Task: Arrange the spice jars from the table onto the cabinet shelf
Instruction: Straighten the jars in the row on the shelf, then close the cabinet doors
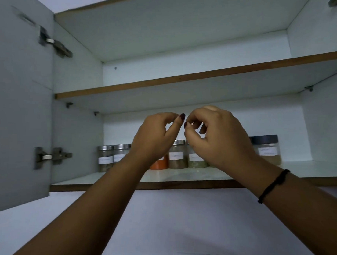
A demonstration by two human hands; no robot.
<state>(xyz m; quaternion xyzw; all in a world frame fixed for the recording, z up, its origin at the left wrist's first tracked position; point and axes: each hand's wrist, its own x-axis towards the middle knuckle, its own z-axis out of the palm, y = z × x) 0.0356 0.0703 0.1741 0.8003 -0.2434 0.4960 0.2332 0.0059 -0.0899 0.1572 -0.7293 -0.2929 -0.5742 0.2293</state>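
Head view: loosely curved left hand (pixel 156 136) and curled, empty right hand (pixel 219 136) hide the middle spice jars (pixel 177 154); labels unreadable.
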